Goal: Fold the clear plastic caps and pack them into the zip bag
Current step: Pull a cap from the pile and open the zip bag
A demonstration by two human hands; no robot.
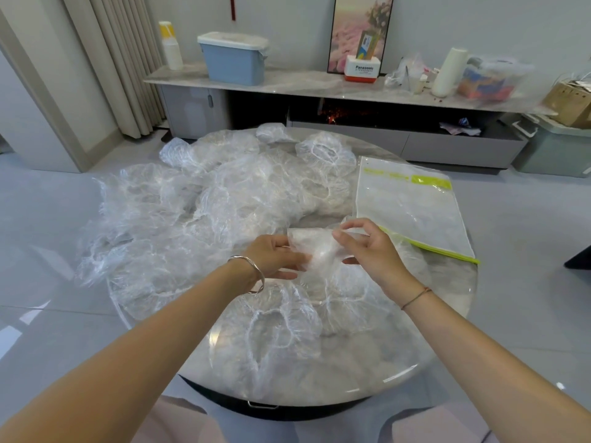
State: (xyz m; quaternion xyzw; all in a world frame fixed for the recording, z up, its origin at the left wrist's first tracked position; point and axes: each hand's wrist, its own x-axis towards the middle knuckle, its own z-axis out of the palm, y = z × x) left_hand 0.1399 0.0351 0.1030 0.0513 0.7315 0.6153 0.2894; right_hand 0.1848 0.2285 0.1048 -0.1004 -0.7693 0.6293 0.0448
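The left hand [275, 255] keeps a loose grip, its fingers curled round the left end of a small folded clear plastic cap [315, 247]. The right hand [367, 247] has a tighter grip, pinching the cap's other end between thumb and forefinger, with its other fingers bent and lifted. The cap is a cloudy, crumpled bundle held between the 2 grips, just above the round pale marble desk [383, 372].

Under the wrists, 1 open clear cap with a white gathered rim [278, 327] lies spread flat. Just beyond the right hand lies the clear zip bag with lime-green edging [412, 206], also flat. Left of the bag and farther back, a heap of loose clear caps [208, 199] covers the desk.
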